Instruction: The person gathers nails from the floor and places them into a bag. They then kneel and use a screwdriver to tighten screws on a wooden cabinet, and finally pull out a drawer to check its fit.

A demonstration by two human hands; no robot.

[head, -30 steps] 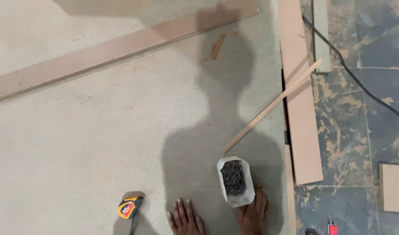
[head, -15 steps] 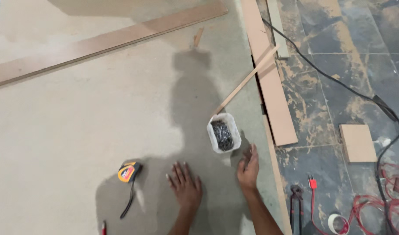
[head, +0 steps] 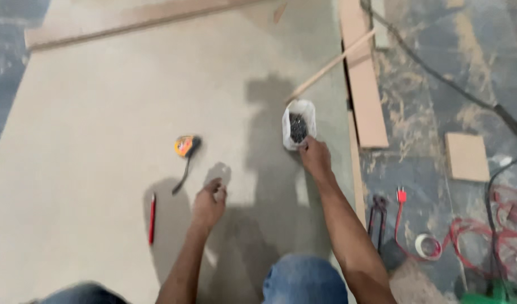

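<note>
One package only: a small white plastic bag [head: 298,125] of dark nails stands open near the board's [head: 100,112] right edge, my right hand [head: 315,157] touching its near side.

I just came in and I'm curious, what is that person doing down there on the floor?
A person is crouched over a big flat board on the floor. Their right hand touches the near edge of a small white bag full of dark little metal bits. Their left hand is curled loosely just above the board. A yellow tape measure and a red pencil lie close by the left hand.
</note>
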